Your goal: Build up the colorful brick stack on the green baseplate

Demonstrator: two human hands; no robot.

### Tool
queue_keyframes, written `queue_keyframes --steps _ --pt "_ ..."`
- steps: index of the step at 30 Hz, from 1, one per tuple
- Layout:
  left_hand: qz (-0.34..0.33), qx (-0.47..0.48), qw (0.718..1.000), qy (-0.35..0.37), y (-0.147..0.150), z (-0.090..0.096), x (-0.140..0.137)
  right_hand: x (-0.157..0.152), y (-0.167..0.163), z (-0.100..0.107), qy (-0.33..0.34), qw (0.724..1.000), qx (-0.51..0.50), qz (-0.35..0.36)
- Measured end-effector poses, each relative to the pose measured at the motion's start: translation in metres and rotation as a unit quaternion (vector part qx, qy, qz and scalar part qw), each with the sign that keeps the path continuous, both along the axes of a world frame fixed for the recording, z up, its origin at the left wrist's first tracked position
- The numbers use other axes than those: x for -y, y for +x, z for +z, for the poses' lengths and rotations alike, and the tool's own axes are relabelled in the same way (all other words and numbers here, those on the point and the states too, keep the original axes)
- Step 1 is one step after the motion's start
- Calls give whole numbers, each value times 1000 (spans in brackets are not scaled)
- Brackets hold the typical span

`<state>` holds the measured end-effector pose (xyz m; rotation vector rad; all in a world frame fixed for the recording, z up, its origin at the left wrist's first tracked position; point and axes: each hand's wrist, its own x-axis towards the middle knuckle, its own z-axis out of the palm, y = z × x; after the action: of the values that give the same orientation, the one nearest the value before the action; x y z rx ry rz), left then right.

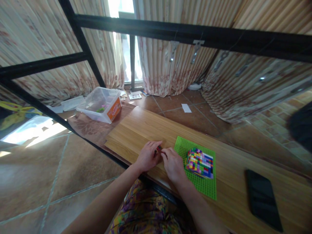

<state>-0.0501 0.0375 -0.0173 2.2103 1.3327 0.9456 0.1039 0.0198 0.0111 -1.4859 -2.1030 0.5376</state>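
My left hand (pixel 149 156) is curled around a few small toy bricks (pixel 158 149), red and dark in colour, partly hidden by the fingers. Close against it, my right hand (pixel 173 165) pinches at the same spot with thumb and forefinger, on what appears to be a small reddish brick. Both hands are just above the near edge of the wooden board. To their right lies a green studded baseplate (pixel 204 189). A low block of many-coloured toy bricks (pixel 200 163) stands on it, untouched by either hand.
A black phone (pixel 263 199) lies on the wooden board (pixel 141 125) at the right. At the left end, a clear plastic tub (pixel 97 105) with an orange label holds some green and pink pieces. A black metal rail (pixel 146 27) crosses in front of the curtains.
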Motion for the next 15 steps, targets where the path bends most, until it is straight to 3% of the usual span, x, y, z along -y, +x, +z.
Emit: queue_keyframes --steps 4,8,11,15 --pt "8 -8 1000 10 1 0 -1 21 19 28 -38 987 -146 -54" --pt "4 -18 1000 19 1 1 -1 37 53 47 -91 943 -284 -144" --pt "1 -25 999 24 1 1 -2 36 87 48 -75 926 -301 -215" --pt "4 -25 999 31 0 0 -3 23 125 43 -6 949 -210 -235"
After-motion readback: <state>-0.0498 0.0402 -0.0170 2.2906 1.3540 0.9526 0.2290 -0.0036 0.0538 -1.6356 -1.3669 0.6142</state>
